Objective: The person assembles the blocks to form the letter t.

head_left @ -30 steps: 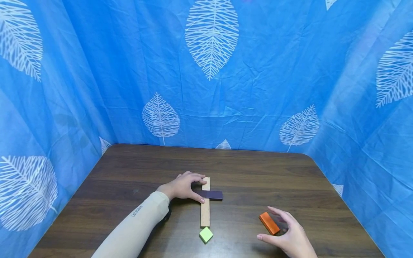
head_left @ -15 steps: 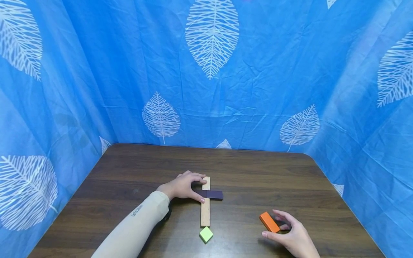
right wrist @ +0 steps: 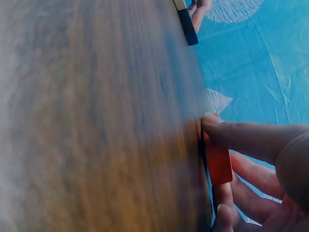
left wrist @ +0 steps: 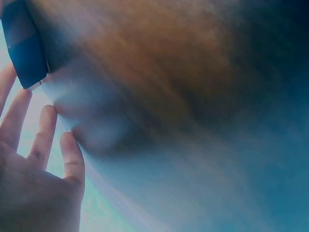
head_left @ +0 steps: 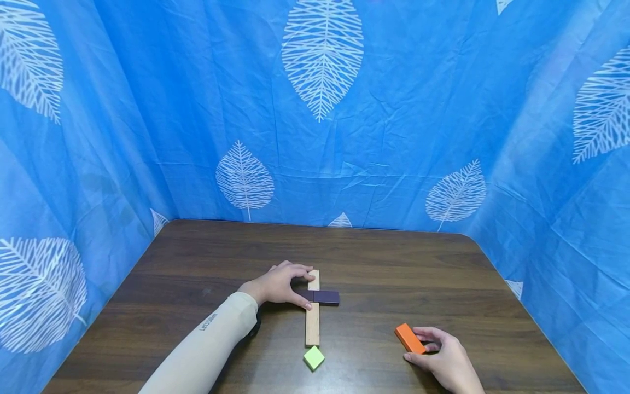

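Observation:
My left hand (head_left: pixel 280 284) rests at the middle of the table, its thumb and fingers spread around the left side of a cross of flat blocks. Its fingertips touch the far pale wooden block (head_left: pixel 314 279), and its thumb is on the near pale wooden block (head_left: pixel 312 328). A dark purple block (head_left: pixel 326 297) sticks out to the right between them; more dark block runs left, partly under the hand. In the left wrist view the fingers (left wrist: pixel 46 135) look straight. My right hand (head_left: pixel 445 355) grips the near end of an orange block (head_left: pixel 409 338) between thumb and fingers.
A small light green block (head_left: pixel 314 358) lies turned like a diamond at the near end of the pale block. The brown wooden table (head_left: pixel 221 246) has blue leaf-patterned cloth (head_left: pixel 384 137) behind it and at both sides.
My right hand has closed in from the right onto the near end of the orange block, thumb and fingers drawing together. The left hand and the cross of blocks stay put.

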Tool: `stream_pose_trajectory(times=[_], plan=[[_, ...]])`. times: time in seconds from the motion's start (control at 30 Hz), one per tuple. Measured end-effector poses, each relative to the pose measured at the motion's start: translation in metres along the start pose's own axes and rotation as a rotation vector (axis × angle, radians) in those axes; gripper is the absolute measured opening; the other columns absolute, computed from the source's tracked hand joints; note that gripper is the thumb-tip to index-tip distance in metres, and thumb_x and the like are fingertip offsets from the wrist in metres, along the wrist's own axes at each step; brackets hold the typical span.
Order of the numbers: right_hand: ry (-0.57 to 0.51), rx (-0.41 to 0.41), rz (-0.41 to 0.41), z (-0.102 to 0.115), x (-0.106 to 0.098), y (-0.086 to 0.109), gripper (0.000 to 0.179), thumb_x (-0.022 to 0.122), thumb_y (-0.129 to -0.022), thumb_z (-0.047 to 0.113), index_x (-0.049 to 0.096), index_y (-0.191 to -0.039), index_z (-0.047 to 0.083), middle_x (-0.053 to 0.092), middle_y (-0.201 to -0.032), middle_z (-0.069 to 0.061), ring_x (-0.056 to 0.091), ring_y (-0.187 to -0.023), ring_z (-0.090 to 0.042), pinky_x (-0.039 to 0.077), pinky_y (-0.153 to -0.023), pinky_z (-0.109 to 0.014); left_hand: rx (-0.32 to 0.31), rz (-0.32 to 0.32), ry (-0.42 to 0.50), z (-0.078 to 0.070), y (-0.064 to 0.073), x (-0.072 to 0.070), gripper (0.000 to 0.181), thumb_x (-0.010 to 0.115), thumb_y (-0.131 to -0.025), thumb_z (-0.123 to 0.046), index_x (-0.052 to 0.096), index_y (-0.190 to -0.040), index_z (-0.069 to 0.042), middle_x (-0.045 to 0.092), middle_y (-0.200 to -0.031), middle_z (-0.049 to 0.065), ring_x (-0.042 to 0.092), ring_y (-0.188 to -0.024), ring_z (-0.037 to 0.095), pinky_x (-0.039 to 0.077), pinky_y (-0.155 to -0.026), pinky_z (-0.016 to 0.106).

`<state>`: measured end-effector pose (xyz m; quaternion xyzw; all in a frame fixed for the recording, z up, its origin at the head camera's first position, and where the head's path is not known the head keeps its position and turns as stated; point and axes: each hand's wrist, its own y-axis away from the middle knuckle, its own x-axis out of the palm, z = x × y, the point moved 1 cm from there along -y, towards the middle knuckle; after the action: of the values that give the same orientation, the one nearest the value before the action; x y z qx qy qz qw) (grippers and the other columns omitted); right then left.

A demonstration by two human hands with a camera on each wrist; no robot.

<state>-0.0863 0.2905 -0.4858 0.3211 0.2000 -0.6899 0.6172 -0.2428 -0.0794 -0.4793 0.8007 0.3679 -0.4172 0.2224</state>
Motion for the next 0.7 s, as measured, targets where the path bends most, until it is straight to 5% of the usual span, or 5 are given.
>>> stream_pose_trajectory(times=[0.43,0.7], plan=[[-0.066,0.008,0.01,0.005,0.003,0.004,0.053,0.092,-0.072,0.026,0.073,-0.118,0.007,0.072,-0.115,-0.003,0.064,-0.097,-0.014,0.051,-0.076,-0.026,-0.007,-0.002,-0.01,0.001,-0.001,0.001,0.069,0.086,-0.075,-0.054,0.068,-0.133,-0.021,0.049,-0.15,-0.002,0.043,-0.132,0.025,0.028,-0.109,0.057],[-0.133,-0.031,0.091,0.01,0.005,0.006,0.042,0.091,-0.074,0.02,0.075,-0.11,0.004,0.071,-0.098,-0.002,0.061,-0.085,-0.015,0.052,-0.069,-0.027,0.001,-0.006,-0.014,0.0,0.0,0.0,0.069,0.086,-0.075,-0.054,0.068,-0.133,-0.022,0.05,-0.15,-0.002,0.043,-0.131,0.025,0.029,-0.108,0.057]])
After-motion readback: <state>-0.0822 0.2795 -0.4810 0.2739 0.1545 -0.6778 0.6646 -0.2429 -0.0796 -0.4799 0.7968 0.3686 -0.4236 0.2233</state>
